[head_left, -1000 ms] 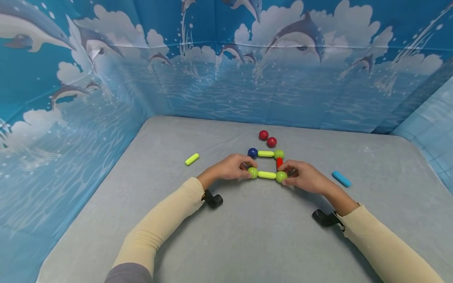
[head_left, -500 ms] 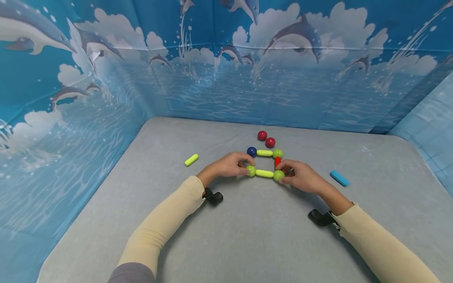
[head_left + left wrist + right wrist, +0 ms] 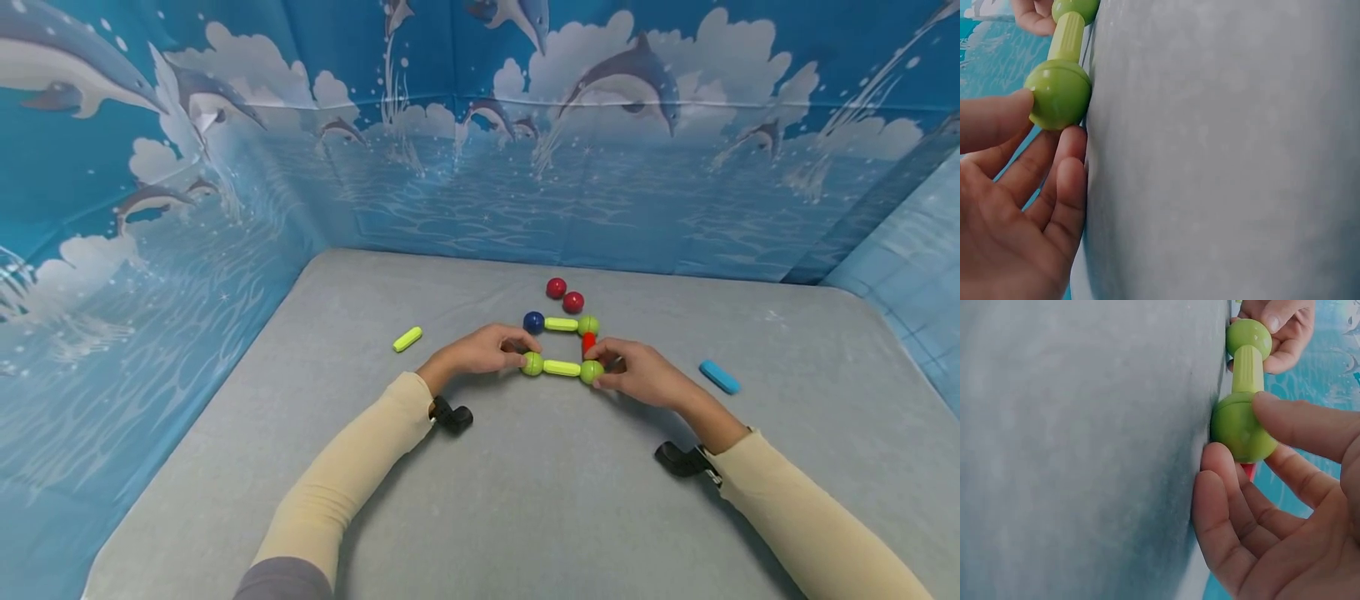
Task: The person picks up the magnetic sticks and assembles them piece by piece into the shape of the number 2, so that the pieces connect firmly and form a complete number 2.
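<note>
- Three green balls are counted on the grey tabletop (image 3: 480,500): the left green ball (image 3: 532,364), the right green ball (image 3: 591,372) and the far green ball (image 3: 588,325), at 12 o'clock from the right one.
- Three yellow sticks are counted: the near yellow stick (image 3: 562,368) between left and right balls, the far yellow stick (image 3: 561,324) between the far ball and one dark blue ball (image 3: 533,322), and the loose yellow stick (image 3: 407,339), at 9 o'clock from the left hand (image 3: 486,350).
- One red stick (image 3: 588,342) is partly covered by the right hand (image 3: 641,372).
- Two red balls (image 3: 556,288) are seen at 12 o'clock; one light blue stick (image 3: 720,377) at 3 o'clock.
- The left hand is extended from 8 o'clock, half-curled; the left ball is pinched.
- The right hand is extended from 4 o'clock, fingers bent; the right ball is pinched.
</note>
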`<state>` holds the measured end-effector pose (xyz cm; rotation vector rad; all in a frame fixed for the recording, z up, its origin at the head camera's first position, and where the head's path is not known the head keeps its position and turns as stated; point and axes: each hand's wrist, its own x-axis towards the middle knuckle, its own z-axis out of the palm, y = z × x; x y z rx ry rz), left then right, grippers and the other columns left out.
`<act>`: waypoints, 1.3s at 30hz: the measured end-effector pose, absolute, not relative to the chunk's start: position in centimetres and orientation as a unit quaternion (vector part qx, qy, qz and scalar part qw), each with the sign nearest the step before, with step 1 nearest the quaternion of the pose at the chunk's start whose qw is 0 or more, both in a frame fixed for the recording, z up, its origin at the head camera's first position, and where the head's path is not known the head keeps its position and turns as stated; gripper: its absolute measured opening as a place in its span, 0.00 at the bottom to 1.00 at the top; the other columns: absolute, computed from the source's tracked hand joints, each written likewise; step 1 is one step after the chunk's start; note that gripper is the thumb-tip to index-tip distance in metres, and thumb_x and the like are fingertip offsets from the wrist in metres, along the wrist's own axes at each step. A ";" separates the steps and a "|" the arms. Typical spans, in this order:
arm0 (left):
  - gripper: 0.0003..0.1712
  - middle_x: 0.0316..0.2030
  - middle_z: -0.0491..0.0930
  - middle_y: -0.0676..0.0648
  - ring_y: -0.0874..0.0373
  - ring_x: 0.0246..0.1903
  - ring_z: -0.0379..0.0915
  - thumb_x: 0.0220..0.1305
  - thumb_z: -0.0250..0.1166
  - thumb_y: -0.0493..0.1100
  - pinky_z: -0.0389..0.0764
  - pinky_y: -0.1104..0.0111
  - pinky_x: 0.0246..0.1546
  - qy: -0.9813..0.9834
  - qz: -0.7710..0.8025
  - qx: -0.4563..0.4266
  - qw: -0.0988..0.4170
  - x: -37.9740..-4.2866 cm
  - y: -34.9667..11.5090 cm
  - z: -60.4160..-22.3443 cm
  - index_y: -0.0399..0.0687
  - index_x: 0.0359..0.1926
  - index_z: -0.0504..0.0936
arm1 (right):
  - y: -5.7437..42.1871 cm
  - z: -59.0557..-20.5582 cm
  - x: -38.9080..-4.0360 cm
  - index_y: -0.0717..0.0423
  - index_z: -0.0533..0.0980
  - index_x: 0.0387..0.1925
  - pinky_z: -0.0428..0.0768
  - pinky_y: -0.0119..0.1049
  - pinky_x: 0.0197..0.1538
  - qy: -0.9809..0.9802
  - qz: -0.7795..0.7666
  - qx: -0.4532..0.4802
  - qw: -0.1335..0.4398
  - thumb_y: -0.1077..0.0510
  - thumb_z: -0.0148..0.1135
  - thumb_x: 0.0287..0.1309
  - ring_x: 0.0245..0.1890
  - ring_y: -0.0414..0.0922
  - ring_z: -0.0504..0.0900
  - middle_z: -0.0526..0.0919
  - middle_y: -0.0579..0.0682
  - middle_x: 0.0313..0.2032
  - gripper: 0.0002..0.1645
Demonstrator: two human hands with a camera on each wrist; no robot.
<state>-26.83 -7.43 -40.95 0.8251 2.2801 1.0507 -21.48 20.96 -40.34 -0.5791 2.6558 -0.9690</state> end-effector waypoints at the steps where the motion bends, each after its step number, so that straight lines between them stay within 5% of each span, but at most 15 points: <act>1: 0.19 0.64 0.76 0.45 0.50 0.67 0.70 0.72 0.56 0.38 0.74 0.59 0.64 0.833 0.388 0.302 0.251 -26.9 -7.5 -41.0 0.47 0.62 0.78 | 21.1 -40.3 -21.4 0.56 0.77 0.54 0.83 0.48 0.49 0.913 -0.330 -0.200 0.129 0.60 0.65 0.62 0.48 0.53 0.81 0.82 0.59 0.49 0.18; 9: 0.20 0.65 0.75 0.46 0.54 0.60 0.73 0.71 0.58 0.40 0.77 0.70 0.47 0.820 0.407 0.290 0.281 -27.8 -7.9 -41.2 0.50 0.62 0.79 | 24.6 -38.6 -20.7 0.58 0.74 0.60 0.82 0.46 0.43 0.932 -0.286 -0.198 0.099 0.58 0.62 0.66 0.46 0.53 0.83 0.82 0.61 0.51 0.23; 14: 0.20 0.65 0.74 0.46 0.52 0.64 0.72 0.71 0.59 0.38 0.78 0.69 0.51 0.812 0.413 0.290 0.294 -28.1 -7.8 -41.3 0.49 0.62 0.78 | 29.2 -37.6 -20.7 0.63 0.75 0.57 0.81 0.50 0.42 0.955 -0.223 -0.190 0.038 0.61 0.59 0.67 0.46 0.57 0.82 0.82 0.66 0.50 0.20; 21: 0.21 0.66 0.74 0.45 0.52 0.64 0.72 0.70 0.59 0.38 0.78 0.68 0.54 0.806 0.420 0.291 0.299 -28.1 -7.7 -41.4 0.47 0.62 0.78 | 33.6 -37.4 -20.8 0.70 0.74 0.56 0.81 0.51 0.38 0.975 -0.166 -0.123 0.078 0.60 0.57 0.65 0.43 0.64 0.81 0.81 0.71 0.45 0.21; 31: 0.21 0.66 0.74 0.46 0.52 0.65 0.71 0.70 0.59 0.38 0.77 0.66 0.57 0.805 0.422 0.284 0.305 -28.2 -7.7 -41.4 0.49 0.63 0.78 | 34.1 -38.5 -20.9 0.70 0.72 0.52 0.79 0.44 0.32 0.977 -0.150 -0.074 0.131 0.61 0.58 0.63 0.34 0.54 0.82 0.82 0.71 0.42 0.20; 39: 0.21 0.66 0.74 0.46 0.52 0.67 0.69 0.70 0.60 0.38 0.76 0.63 0.59 0.799 0.427 0.282 0.317 -28.7 -7.8 -41.4 0.48 0.63 0.78 | 32.8 -38.8 -20.4 0.70 0.73 0.53 0.79 0.42 0.31 0.977 -0.152 -0.098 0.112 0.60 0.61 0.63 0.31 0.50 0.83 0.85 0.67 0.39 0.21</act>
